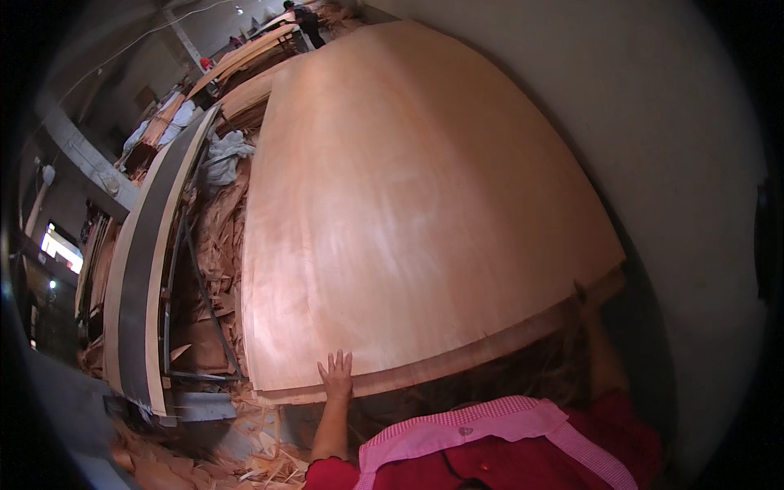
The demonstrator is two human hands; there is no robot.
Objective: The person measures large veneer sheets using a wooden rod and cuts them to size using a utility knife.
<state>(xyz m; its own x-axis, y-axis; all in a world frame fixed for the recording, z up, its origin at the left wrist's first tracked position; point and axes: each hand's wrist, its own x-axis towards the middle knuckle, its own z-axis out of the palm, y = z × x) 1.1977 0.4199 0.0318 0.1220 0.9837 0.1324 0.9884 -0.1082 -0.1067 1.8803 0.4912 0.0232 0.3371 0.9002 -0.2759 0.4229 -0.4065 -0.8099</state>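
Observation:
A wide, pale wood veneer sheet (408,204) lies on top of a stack of similar sheets and stretches away from me. My left hand (336,377) rests on its near edge, left of the middle, with fingers spread flat and pointing away. At the near right edge of the stack is my right hand (585,296). It is in deep shadow and touches the sheet's edge; most of its fingers are hidden. Along the near side, lower sheets (457,359) stick out a little past the top one.
A grey wall (645,106) runs close along the right. Left of the stack are veneer scraps (220,220), a dark metal frame (169,318) and a long board with a dark stripe (139,269). More scraps (269,457) cover the floor. Another person (307,24) stands at the far end.

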